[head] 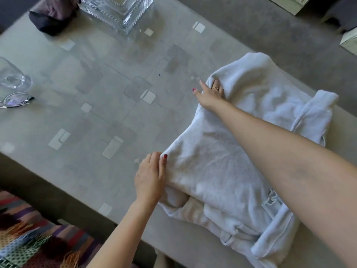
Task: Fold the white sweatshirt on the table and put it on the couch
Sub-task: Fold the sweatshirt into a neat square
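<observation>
The white sweatshirt [222,161] lies bunched on the right part of the glass-topped table [96,84], partly over the table's right edge. My left hand [151,177] pinches the sweatshirt's near left edge between thumb and fingers. My right hand [210,93] reaches across the garment and grips its far left edge, with the index finger and thumb stretched out and the other fingers curled into the cloth. No couch is in view.
A ribbed glass vase [119,10] and a dark cloth pouch [52,16] stand at the table's far end. A drinking glass [13,76] and spectacles [15,99] lie at the left edge. A striped rug [29,238] covers the floor at lower left.
</observation>
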